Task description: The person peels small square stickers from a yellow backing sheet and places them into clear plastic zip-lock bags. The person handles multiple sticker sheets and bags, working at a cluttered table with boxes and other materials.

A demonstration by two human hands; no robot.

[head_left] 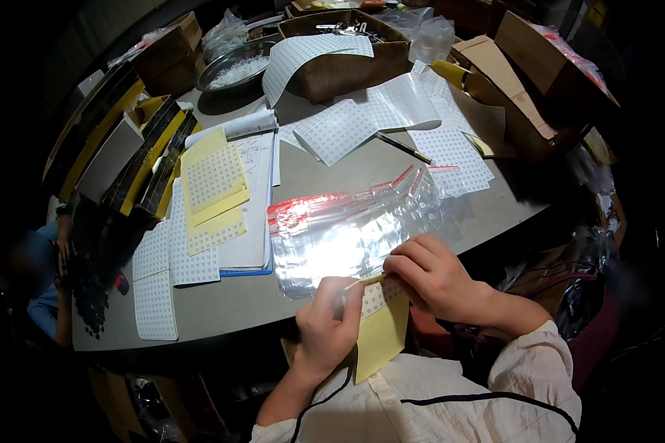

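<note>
One yellow-backed sticker sheet [380, 325], held up just off the near edge of the bench [332, 166], between the two hands and in front of the person's chest; its top part carries small white labels, its lower part is bare yellow backing. Left hand [326, 328]: fingers curled and pressed on the sheet's left edge, thumb on top. Right hand [432, 277]: fingers bent together, fingertips pinching at the sheet's top edge, seemingly on a single label, though that is too small to tell. One heap of clear zip bags with red seal strips [355, 225], lying on the bench just beyond the hands; the count of bags cannot be made out. Two more yellow-backed sheets [213, 184], overlapping on an open notebook [255, 199] to the left. White label sheets, loose: about three at the bench's left edge [166, 273], several more across the middle [340, 129] and right [454, 159], one draped over a brown cardboard box [347, 66]. One pen [405, 148] among the middle sheets. One metal bowl [233, 66] of pale small parts at the far left. Black-and-yellow flat cartons [118, 144], stacked and leaning at the left. Another person in a blue sleeve [41, 273] at the far left edge.
</note>
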